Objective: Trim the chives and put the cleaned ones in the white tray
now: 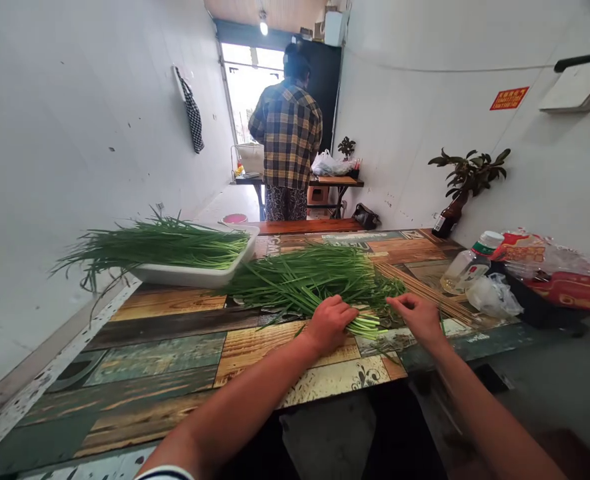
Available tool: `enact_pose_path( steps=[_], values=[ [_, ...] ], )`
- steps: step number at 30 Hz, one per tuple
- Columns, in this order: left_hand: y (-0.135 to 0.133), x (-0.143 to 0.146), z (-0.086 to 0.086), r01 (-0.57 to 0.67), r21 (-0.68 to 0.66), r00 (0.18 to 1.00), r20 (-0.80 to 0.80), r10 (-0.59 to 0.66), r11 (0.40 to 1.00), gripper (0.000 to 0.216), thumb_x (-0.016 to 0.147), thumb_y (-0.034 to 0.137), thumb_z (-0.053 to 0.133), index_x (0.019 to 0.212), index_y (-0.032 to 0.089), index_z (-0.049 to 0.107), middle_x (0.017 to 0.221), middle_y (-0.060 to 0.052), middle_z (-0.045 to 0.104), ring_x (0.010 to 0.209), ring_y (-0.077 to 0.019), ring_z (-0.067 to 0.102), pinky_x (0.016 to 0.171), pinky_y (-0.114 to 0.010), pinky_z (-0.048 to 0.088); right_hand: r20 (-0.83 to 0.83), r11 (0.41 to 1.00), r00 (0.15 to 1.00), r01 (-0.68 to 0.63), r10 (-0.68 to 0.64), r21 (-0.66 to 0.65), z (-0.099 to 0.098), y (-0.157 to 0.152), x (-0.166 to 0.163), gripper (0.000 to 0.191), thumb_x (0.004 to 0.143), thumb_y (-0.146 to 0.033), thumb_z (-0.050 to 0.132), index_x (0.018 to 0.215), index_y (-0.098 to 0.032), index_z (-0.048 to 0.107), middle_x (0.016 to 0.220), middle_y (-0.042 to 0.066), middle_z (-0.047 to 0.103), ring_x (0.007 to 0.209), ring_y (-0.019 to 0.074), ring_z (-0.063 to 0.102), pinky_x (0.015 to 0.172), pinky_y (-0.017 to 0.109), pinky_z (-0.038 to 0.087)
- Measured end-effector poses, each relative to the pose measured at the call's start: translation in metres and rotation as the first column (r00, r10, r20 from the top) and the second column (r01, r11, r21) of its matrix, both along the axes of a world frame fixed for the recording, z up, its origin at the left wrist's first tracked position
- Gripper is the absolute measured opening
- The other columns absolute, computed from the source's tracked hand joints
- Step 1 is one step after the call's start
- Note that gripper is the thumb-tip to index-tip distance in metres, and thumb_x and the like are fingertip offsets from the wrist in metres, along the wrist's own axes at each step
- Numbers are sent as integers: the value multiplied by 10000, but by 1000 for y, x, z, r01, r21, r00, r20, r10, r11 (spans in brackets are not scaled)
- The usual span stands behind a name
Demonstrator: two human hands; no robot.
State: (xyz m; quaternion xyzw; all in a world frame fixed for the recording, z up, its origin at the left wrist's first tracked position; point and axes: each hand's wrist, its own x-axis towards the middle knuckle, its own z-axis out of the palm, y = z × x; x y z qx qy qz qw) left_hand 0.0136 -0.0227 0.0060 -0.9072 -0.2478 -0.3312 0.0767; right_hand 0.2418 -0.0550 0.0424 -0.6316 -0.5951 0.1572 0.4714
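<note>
My left hand (331,323) is closed around a small bunch of garlic chives (367,325), whose pale cut ends stick out to the right of the fingers. Just right of it, my right hand (419,316) holds thumb and forefinger together in a pinch; whatever is between the tips is too small to make out. A loose pile of garlic chives (309,270) lies behind both hands. Beyond my right hand, thin wooden skewers (425,288) are spread on the table. Torn green scraps (389,288) sit between the pile and the skewers.
A white tub (195,275) heaped with more chives stands at the left on the wood-patterned table (175,357). To the right are a plastic bottle (467,263), a crumpled bag (495,297), red packaging (569,273) and a brown bottle with a plant (449,217). Someone in a plaid shirt (287,133) stands beyond.
</note>
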Motion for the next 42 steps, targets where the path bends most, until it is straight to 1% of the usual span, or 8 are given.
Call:
enact_pose_path(
  steps=[4, 9, 14, 19, 24, 30, 38, 42],
  values=[
    [-1, -1, 1, -1, 25, 1000, 19, 0, 1000, 201, 865, 264, 467, 915, 159, 630, 757, -75, 617, 714, -194, 504, 677, -329, 431, -10, 993, 997, -81, 81, -82, 18, -2, -8, 472, 659, -628, 635, 525, -184, 546, 458, -38, 465, 445, 90, 377, 445, 236, 304],
    [-1, -1, -1, 7, 46, 999, 33, -9, 999, 246, 902, 228, 393, 969, 152, 617, 777, -78, 619, 708, -187, 503, 680, -326, 438, 7, 941, 954, -296, 301, -165, 7, -12, -18, 408, 688, -588, 639, 755, -187, 675, 641, -2, 621, 564, 126, 510, 531, 242, 395],
    [-2, 0, 0, 9, 18, 1000, 6, -9, 1000, 199, 839, 190, 452, 944, 150, 617, 788, -79, 624, 740, -196, 509, 717, -333, 443, 191, 997, 982, 0, 15, -76, -4, 6, 1, 510, 833, -596, 447, 589, -187, 630, 466, -12, 507, 460, 121, 440, 478, 255, 335],
    [-4, 0, 1, 20, -29, 998, -56, -22, 999, 201, 828, 190, 484, 982, 156, 608, 803, -72, 615, 774, -196, 509, 743, -335, 432, 609, 997, 791, -30, 63, -64, -4, 43, 4, 204, 843, -275, 533, 826, -201, 722, 760, 57, 660, 732, 189, 578, 641, 285, 408],
    [-3, -1, 1, 17, -15, 998, -53, -18, 1000, 190, 869, 231, 488, 1003, 169, 608, 826, -66, 620, 817, -195, 508, 747, -332, 403, 736, 997, 673, -40, 71, -59, -17, 79, -1, 143, 820, -218, 590, 866, -197, 723, 852, 95, 644, 880, 229, 554, 733, 326, 414],
    [-4, -1, 4, 13, 20, 1000, 6, -13, 1000, 193, 872, 203, 480, 1015, 183, 608, 833, -56, 625, 893, -201, 510, 838, -360, 369, 632, 976, 768, -201, 103, 85, -19, 90, 9, 161, 858, -253, 547, 796, -180, 676, 836, 74, 651, 853, 196, 556, 781, 325, 420],
    [-3, 0, 2, -19, 17, 999, 37, 18, 1000, 302, 860, 174, 441, 1138, 155, 558, 801, -56, 569, 787, -194, 503, 763, -345, 386, 290, 943, 937, -261, 196, 205, 7, 12, 0, 240, 874, -397, 502, 866, -202, 640, 870, 55, 665, 810, 187, 599, 730, 312, 477],
    [-4, 0, 3, -10, -3, 999, -48, 10, 1000, 244, 821, 193, 483, 1036, 158, 593, 724, -40, 532, 737, -191, 495, 730, -345, 377, 493, 972, 869, -74, -47, 221, 5, 6, 11, 236, 860, -312, 510, 1006, -200, 658, 1048, 114, 654, 944, 259, 582, 780, 378, 451]
  ],
)
